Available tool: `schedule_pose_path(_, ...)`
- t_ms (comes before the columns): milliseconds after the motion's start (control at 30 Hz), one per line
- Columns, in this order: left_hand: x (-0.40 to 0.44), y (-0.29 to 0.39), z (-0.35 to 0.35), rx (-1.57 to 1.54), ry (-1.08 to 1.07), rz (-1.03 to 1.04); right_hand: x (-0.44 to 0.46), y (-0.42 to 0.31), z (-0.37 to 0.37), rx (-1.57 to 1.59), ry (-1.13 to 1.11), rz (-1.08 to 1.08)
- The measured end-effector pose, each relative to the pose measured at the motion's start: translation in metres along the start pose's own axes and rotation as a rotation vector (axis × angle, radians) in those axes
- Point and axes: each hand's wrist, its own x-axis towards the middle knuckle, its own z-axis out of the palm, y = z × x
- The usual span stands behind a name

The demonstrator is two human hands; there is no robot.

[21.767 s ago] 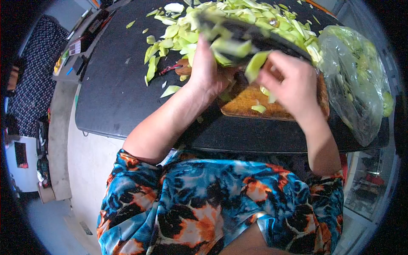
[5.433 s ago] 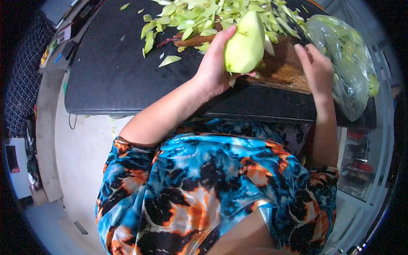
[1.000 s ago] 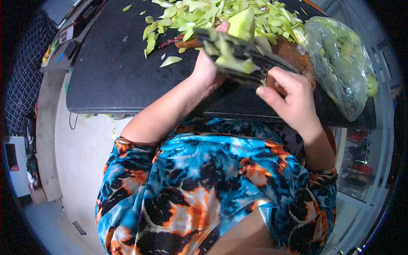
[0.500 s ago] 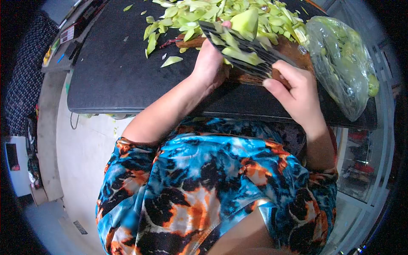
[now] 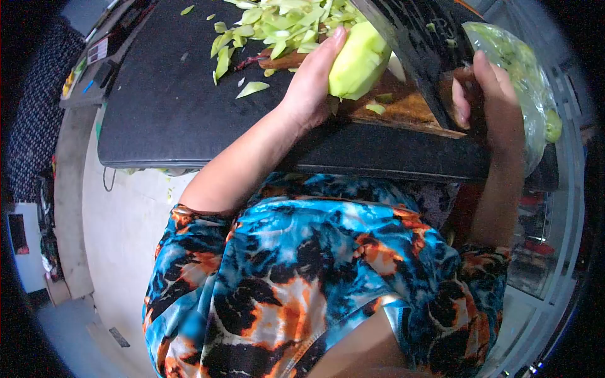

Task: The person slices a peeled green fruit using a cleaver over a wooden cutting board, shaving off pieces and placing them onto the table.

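Note:
My left hand (image 5: 310,85) grips a peeled, pale green vegetable (image 5: 358,66) from its left side, just above a wooden cutting board (image 5: 406,113). Its exact kind is not clear. In my right hand (image 5: 501,101) is a cleaver (image 5: 419,47) with a wide dark blade, raised and tilted, its upper end near the top of the view. The blade stands to the right of the vegetable, apart from it, and hides part of the board. Many thin pale green slices (image 5: 287,25) lie heaped behind my left hand. A few small bits rest on the board.
A clear plastic bag (image 5: 504,44) with green contents sits at the table's right side, partly behind my right hand. One loose slice (image 5: 254,89) lies on the black table (image 5: 170,120). Items stand on a surface at the far left.
The cleaver has swung up and to the right, away from the vegetable, with my right hand. Slices that lay on the blade no longer show there. My left hand keeps its hold.

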Motion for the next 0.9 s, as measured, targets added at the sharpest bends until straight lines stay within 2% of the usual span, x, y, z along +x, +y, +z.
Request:
schedule_pose_path(100, 0.000, -0.001, -0.005, 0.137, -0.025, 0.013, 0.006, 0.000, -0.004, 0.002, -0.054, 0.020)
schedule_pose_path(467, -0.006, -0.002, 0.004, 0.101, 0.147, 0.011, 0.022, 0.018, -0.010, 0.055, -0.285, 0.023)
schedule_pose_path(600, -0.004, -0.009, -0.003, 0.125, 0.154, 0.053, 0.031, 0.028, 0.003, 0.214, -0.347, 0.110)
schedule_pose_path(700, -0.002, -0.005, -0.003, 0.119, 0.183, 0.024, 0.034, 0.028, 0.006, 0.296, -0.394, 0.175)
schedule_pose_path(800, 0.014, -0.011, -0.019, 0.057, 0.095, -0.057, 0.037, 0.034, -0.002, 0.290, -0.450, 0.171)
schedule_pose_path(900, 0.014, -0.004, -0.016, 0.310, 0.090, -0.152, 0.038, 0.039, -0.010, 0.232, -0.464, 0.198)
